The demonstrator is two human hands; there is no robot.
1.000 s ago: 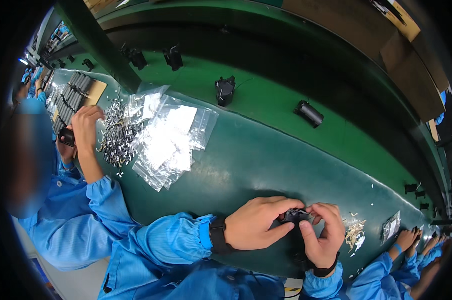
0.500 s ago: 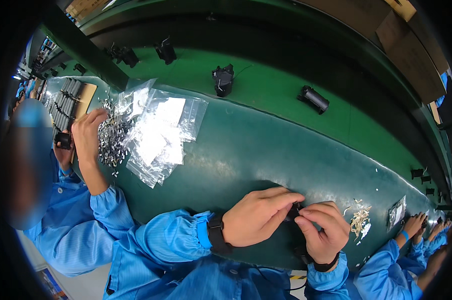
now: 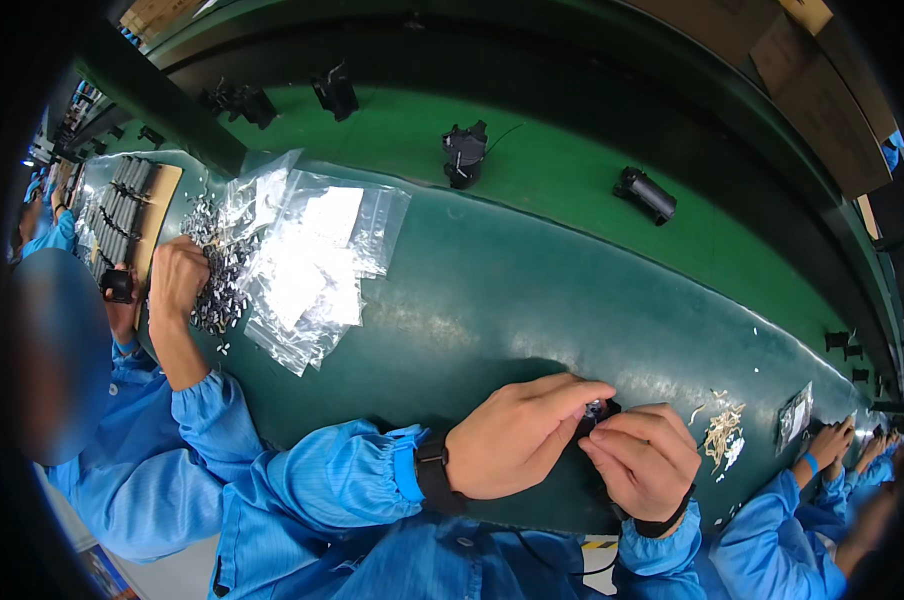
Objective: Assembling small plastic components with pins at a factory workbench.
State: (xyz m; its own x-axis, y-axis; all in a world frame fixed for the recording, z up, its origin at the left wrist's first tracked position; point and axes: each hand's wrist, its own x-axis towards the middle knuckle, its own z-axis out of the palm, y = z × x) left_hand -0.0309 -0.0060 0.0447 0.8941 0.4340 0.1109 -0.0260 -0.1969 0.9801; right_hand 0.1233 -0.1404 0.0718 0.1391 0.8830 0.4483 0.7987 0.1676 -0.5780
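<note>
Black part [image 3: 596, 409], one: clamped in the left hand's [image 3: 512, 440] grip at its fingertips, just beside the right hand's [image 3: 647, 462] grip, fingertips pinched together.

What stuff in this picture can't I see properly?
Head view: bare left hand and bare right hand cover most of the small black part.
Head view: glare washes out what the clear plastic bags hold.
Head view: the thin tan strips are too small to tell their material.
Head view: the top edge cuts off a brown cardboard box.
</note>
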